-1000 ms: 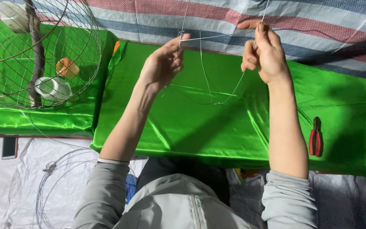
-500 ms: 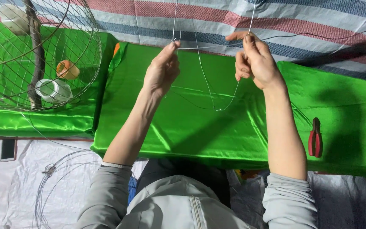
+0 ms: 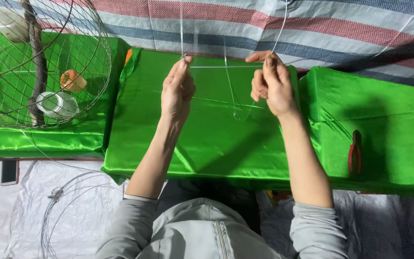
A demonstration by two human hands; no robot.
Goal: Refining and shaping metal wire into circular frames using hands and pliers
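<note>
Pinching thin wire (image 3: 226,66) taut btwn L hand (image 3: 178,91) & R hand (image 3: 270,84).

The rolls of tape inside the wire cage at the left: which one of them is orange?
The smaller tape roll, lying farther from the person inside the wire cage. The larger roll just below it in the picture is white.

I see my grey zipped jacket (image 3: 202,235), its sleeves pushed up past the elbows, leaving both forearms and each hand (image 3: 177,91) bare.
</note>
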